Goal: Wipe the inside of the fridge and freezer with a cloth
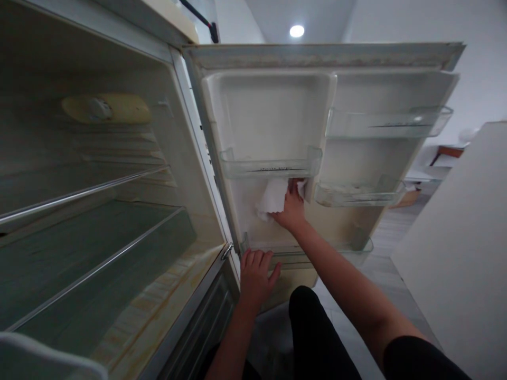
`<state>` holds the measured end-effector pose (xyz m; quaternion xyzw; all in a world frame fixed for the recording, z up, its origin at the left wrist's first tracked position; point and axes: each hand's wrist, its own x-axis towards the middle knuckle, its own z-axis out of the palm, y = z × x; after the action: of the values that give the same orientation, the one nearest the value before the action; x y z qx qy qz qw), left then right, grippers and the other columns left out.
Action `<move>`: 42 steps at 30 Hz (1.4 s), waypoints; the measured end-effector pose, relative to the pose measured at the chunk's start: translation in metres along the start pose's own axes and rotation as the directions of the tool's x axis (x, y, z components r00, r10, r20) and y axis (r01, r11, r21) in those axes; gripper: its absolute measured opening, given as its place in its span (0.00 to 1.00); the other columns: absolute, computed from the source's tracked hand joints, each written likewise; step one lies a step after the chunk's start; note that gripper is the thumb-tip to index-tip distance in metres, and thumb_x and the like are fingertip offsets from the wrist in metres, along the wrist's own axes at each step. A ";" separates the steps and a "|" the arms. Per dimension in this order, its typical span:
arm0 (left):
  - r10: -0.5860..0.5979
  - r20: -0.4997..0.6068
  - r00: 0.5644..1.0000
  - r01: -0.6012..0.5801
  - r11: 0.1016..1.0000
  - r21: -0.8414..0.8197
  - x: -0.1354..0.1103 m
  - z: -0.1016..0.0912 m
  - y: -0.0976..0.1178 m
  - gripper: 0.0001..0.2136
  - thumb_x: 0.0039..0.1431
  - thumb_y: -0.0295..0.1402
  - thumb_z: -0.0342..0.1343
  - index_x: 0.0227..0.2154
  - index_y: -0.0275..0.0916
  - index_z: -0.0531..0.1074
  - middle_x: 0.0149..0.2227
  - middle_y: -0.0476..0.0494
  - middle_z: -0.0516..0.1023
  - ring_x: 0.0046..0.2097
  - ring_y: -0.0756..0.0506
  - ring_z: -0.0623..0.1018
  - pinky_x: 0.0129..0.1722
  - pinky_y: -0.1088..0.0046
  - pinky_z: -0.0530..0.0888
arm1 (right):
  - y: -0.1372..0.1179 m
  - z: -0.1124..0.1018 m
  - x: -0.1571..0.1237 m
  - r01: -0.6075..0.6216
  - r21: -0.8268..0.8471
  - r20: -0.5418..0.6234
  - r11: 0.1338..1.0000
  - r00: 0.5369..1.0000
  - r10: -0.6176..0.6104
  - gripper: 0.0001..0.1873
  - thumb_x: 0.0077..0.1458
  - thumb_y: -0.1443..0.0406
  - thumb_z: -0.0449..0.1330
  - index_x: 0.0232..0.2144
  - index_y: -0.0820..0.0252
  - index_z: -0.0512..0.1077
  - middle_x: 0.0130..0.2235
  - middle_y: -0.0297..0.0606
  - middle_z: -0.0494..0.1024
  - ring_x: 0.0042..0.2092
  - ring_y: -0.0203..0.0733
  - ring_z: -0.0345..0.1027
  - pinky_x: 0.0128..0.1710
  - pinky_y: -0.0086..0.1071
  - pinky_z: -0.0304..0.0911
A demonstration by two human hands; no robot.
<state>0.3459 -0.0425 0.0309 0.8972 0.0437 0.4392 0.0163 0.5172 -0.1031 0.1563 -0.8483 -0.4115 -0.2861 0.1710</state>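
Note:
An open fridge door faces me with clear plastic door bins. My right hand presses a white cloth against the door's inner wall, just under the upper left bin. My left hand rests flat on the lower edge of the door, near the bottom bin, with fingers together and nothing held.
The fridge interior on the left has bare glass shelves and a stained bottom ledge. Two more door bins sit at the right. A white wall stands close on the right. My dark-clad knee is below.

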 end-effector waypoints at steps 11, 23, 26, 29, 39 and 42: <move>-0.006 0.019 1.000 0.006 1.000 -0.014 -0.001 0.000 -0.005 0.12 0.62 0.41 0.60 0.44 0.40 0.76 0.36 0.45 0.77 0.43 0.40 0.74 0.59 0.57 0.64 | 0.069 -0.006 -0.038 0.357 -0.042 0.200 0.933 0.918 -0.343 0.33 0.66 0.62 0.52 0.70 0.65 0.54 0.71 0.53 0.50 0.66 0.53 0.58 0.59 0.41 0.62; -0.041 -0.009 0.999 0.041 0.998 -0.042 0.002 0.005 -0.001 0.10 0.62 0.40 0.60 0.41 0.40 0.75 0.36 0.45 0.78 0.43 0.40 0.75 0.59 0.57 0.64 | 0.186 -0.041 -0.108 0.076 -0.447 0.086 0.891 0.995 -0.041 0.32 0.51 0.58 0.62 0.56 0.69 0.72 0.56 0.57 0.73 0.58 0.67 0.61 0.58 0.55 0.54; -0.048 -0.016 0.999 0.048 0.998 -0.039 0.003 0.007 0.000 0.10 0.61 0.40 0.60 0.41 0.41 0.75 0.36 0.46 0.78 0.43 0.41 0.75 0.59 0.57 0.64 | 0.179 -0.030 -0.110 0.044 -0.454 -0.011 0.890 0.998 -0.055 0.32 0.56 0.57 0.59 0.59 0.68 0.69 0.58 0.57 0.71 0.60 0.69 0.57 0.58 0.59 0.53; -0.061 -0.016 0.998 0.061 0.998 -0.029 0.003 0.009 0.002 0.10 0.61 0.40 0.60 0.41 0.41 0.75 0.36 0.45 0.78 0.43 0.41 0.75 0.58 0.57 0.64 | 0.177 -0.021 -0.106 0.111 -0.422 0.004 0.900 0.993 -0.121 0.32 0.55 0.57 0.60 0.58 0.71 0.70 0.59 0.60 0.69 0.61 0.71 0.54 0.60 0.61 0.51; -0.083 0.000 0.997 0.083 0.997 -0.005 0.008 0.015 0.009 0.10 0.62 0.40 0.59 0.43 0.41 0.75 0.37 0.45 0.78 0.44 0.41 0.75 0.58 0.56 0.63 | 0.150 -0.017 -0.057 0.688 0.016 0.268 0.725 0.696 -0.666 0.37 0.57 0.70 0.57 0.68 0.64 0.57 0.70 0.48 0.55 0.72 0.49 0.43 0.64 0.43 0.58; -0.088 0.002 0.996 0.088 0.996 -0.002 0.009 0.013 0.011 0.10 0.63 0.39 0.59 0.43 0.41 0.75 0.37 0.45 0.78 0.44 0.40 0.74 0.58 0.57 0.63 | 0.111 -0.003 -0.031 0.750 0.101 0.247 0.653 0.617 -0.747 0.38 0.56 0.74 0.55 0.69 0.64 0.55 0.71 0.46 0.55 0.73 0.44 0.42 0.63 0.41 0.61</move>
<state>0.3624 -0.0528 0.0302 0.8947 0.0826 0.4374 0.0365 0.5891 -0.1900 0.1330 -0.6309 -0.7445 -0.2169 -0.0259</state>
